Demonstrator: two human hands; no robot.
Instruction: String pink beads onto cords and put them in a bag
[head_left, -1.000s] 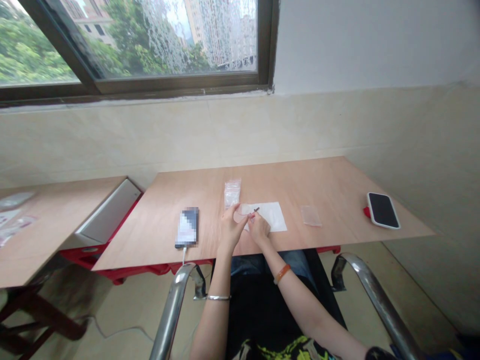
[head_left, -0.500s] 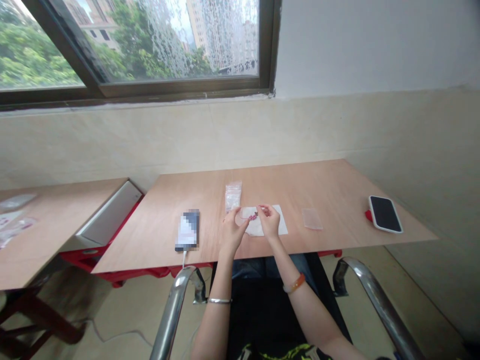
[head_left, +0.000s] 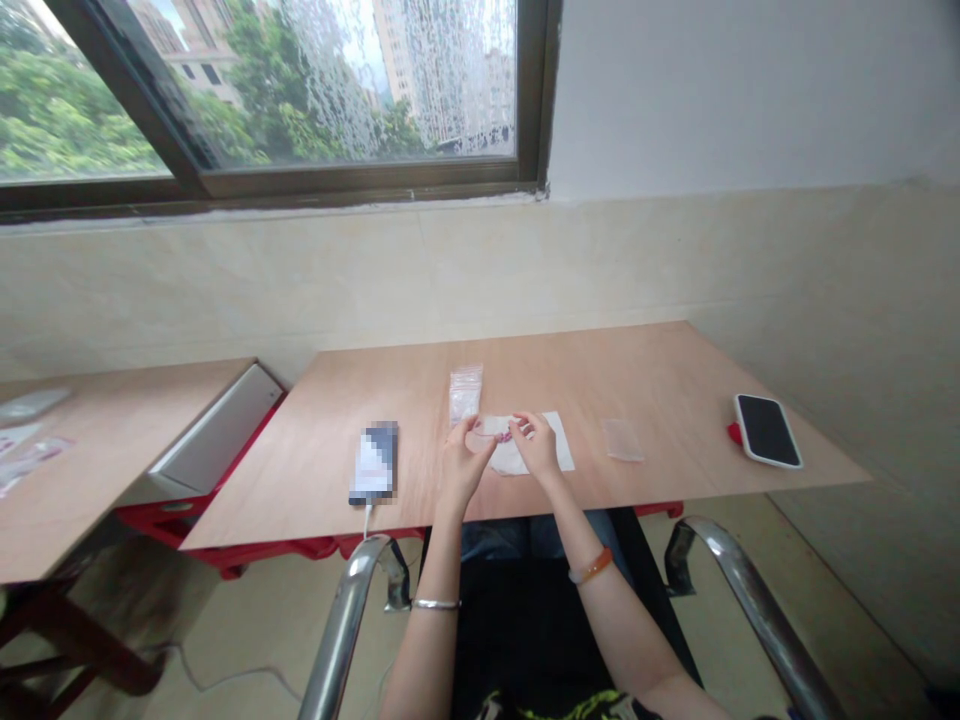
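Note:
A small string of pink and dark beads (head_left: 504,437) stretches between my two hands, just above a white sheet (head_left: 517,458) on the table. My left hand (head_left: 463,460) pinches its left end, where a thin pinkish cord curves by the fingers. On the other side my right hand (head_left: 538,445) grips the right end between thumb and fingertips. The finest details of the beads are too small to make out. Behind my left hand lies a stack of clear plastic bags (head_left: 466,392).
On the wooden table (head_left: 360,380), a phone with a white cable (head_left: 373,462) lies left. A clear plastic bag (head_left: 622,440) is right of the sheet, and a white-edged phone (head_left: 768,430) rests on something red farther right. Metal armrests (head_left: 349,620) flank me.
My hands stay in nearly the same place with the beads between them. The right fingers have shifted slightly, and the whole view has moved a little.

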